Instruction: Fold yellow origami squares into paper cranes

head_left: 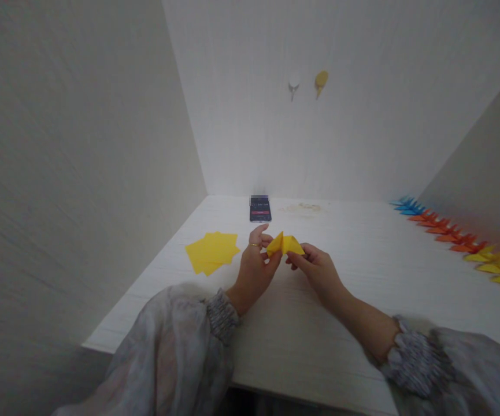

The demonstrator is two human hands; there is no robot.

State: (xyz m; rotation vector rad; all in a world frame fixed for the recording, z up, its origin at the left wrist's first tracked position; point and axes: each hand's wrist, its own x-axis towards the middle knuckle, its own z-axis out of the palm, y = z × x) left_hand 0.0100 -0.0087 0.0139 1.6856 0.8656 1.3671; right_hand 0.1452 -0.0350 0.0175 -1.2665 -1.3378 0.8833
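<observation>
Both sets of fingers [300,262] pinch folded yellow paper [292,244] between them.

One head-worn cam, wide view, looking forward and down across white tabletop [354,237] to back wall [250,133]; left hand [256,266] and right hand [319,268] near, wall farther off.

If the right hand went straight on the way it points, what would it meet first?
Beyond the yellow folded paper it holds, the right hand would probably meet the left hand, which grips the paper's other side; depth is hard to judge here.
</observation>
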